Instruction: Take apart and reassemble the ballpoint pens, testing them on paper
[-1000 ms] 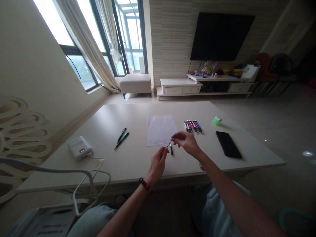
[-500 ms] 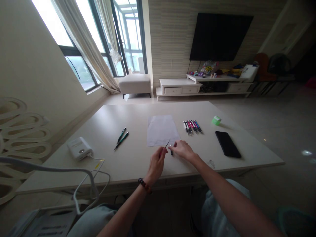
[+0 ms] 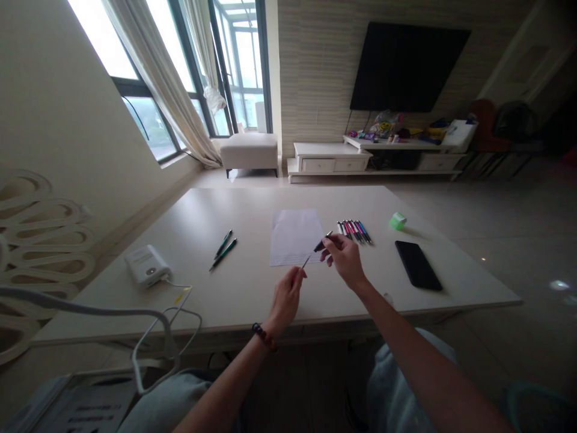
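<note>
"What's on your feed from the head camera?"

"I'm looking down into a living room. There's a long curtain by the tall windows, a black wall-mounted TV above a white TV console with assorted items on top, and a cream ottoman near the glass."

"And on the table?"

"A large white table fills the middle of my view. It holds a white power bank with a white cable at the left, a black smartphone at the right, and a sheet of white paper near the center. Two green pens lie left of the sheet, a tight row of multicolored pens lies right of it, and a small lime-green block sits beyond that row."

"What about the hands?"

"Both are raised over the table, each in a narrow pinch. The right hand holds a short black pen barrel. The left hand, with a beaded bracelet on its wrist, pinches a thin rod. Its material is too fine for me to tell. The rod's tip points at the barrel, just beside it, with a small gap between them."
</note>
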### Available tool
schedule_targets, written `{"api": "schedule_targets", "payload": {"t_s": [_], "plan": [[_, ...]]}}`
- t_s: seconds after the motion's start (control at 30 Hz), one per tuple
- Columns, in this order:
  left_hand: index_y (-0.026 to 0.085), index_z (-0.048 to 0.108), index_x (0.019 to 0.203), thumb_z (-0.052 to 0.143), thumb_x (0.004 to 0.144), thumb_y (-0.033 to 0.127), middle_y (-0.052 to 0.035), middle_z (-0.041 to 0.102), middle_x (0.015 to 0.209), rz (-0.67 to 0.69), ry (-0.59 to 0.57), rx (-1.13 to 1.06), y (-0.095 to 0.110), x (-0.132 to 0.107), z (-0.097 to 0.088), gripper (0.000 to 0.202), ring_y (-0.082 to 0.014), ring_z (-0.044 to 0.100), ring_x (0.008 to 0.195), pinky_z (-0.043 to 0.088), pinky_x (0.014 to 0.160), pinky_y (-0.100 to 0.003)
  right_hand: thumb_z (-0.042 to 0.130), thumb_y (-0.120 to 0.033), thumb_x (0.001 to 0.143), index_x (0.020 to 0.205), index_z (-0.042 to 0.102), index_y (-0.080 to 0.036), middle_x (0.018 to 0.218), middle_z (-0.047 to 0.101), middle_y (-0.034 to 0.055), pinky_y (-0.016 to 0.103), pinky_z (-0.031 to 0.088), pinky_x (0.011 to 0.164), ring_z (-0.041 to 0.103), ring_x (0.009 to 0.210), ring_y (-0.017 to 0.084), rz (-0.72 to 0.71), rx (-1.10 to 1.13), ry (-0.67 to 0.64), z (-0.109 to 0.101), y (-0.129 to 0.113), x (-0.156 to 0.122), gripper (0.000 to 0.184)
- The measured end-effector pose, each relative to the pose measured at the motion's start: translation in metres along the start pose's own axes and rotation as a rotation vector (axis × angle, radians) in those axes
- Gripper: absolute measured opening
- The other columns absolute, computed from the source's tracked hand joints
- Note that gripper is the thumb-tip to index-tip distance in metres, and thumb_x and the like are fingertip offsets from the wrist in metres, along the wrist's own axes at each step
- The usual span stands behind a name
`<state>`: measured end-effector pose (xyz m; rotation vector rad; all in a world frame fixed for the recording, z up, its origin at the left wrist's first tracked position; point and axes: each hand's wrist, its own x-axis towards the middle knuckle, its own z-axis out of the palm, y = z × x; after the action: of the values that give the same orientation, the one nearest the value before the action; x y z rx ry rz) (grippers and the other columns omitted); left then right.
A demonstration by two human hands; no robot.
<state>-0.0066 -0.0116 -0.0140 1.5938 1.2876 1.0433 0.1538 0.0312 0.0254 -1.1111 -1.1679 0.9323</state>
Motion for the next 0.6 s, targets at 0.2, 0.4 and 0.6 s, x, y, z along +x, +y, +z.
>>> {"api": "schedule_targets", "payload": {"t_s": [0.2,0.4,0.6], "plan": [[0.020,0.052,0.078,0.038,0.087,0.049,0.0048,0.037,0.061,0.013,0.002,0.007,0.001,-0.001,0.001,0.034,-0.0112,0.033,0.057,0.025,0.054,-0.022,0.060,-0.042,0.075,0.077,0.057,-0.015,0.067,0.067,0.0056,0.020,0.038,0.034,0.058,0.045,0.013,-0.012,-0.067,-0.072,0.003,-0.001,-0.006,0.027],[0.019,0.056,0.083,0.039,0.087,0.047,0.0052,0.036,0.060,0.038,0.003,0.020,0.001,0.000,0.000,0.033,-0.0102,0.033,0.055,0.025,0.053,-0.022,0.059,-0.039,0.076,0.076,0.059,-0.015,0.065,0.066,0.0039,0.021,0.043,0.040,0.061,0.052,0.014,0.017,-0.145,-0.251,0.006,0.000,-0.014,0.024],[0.019,0.060,0.088,0.045,0.086,0.043,0.0038,0.051,0.062,0.056,0.048,0.134,0.002,0.000,-0.002,0.028,-0.0103,0.039,0.054,0.027,0.053,-0.022,0.059,-0.033,0.076,0.074,0.058,-0.015,0.064,0.065,0.0021,0.020,0.043,0.045,0.057,0.052,0.011,0.027,-0.242,-0.436,0.005,-0.001,-0.016,0.018]]}}
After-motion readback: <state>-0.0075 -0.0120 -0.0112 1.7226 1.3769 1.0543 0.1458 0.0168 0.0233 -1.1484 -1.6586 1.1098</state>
